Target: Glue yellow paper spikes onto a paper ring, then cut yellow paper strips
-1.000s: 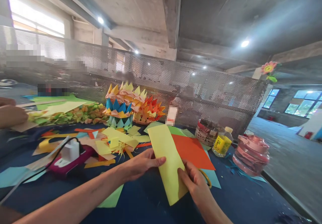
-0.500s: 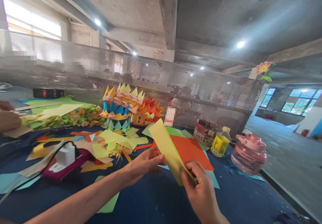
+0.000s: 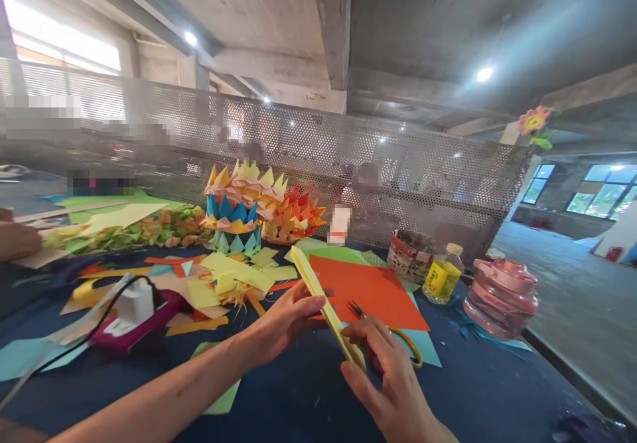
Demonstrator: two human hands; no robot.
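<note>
A narrow folded strip of yellow paper [image 3: 322, 297] slants across the middle, its upper end pointing away from me. My left hand [image 3: 293, 310] is closed on it, thumb on top and fingers underneath. At the strip's lower end, my right hand [image 3: 385, 370] has its thumb and forefinger close to the paper. Scissors [image 3: 411, 345] with a yellow handle are held in that same hand. Their dark blade tips stick out past the knuckles, over a sheet of orange paper [image 3: 378, 284]. Fingers partly hide the scissors' middle.
Folded-paper crowns [image 3: 233, 214] stand at the back beside a heap of paper pieces [image 3: 149, 227]. Paper scraps [image 3: 233, 274] and a purple power strip [image 3: 139, 323] lie left. Rightward are a basket [image 3: 411, 257], a bottle [image 3: 442, 274] and a pink jug [image 3: 501, 297]. Another person's hand [image 3: 17, 237] shows far left.
The yellow paper, broad side showing before, is now a narrower folded strip. My left thumb has moved onto it. The scissors have come into sight at my right hand, whose fingers have loosened.
</note>
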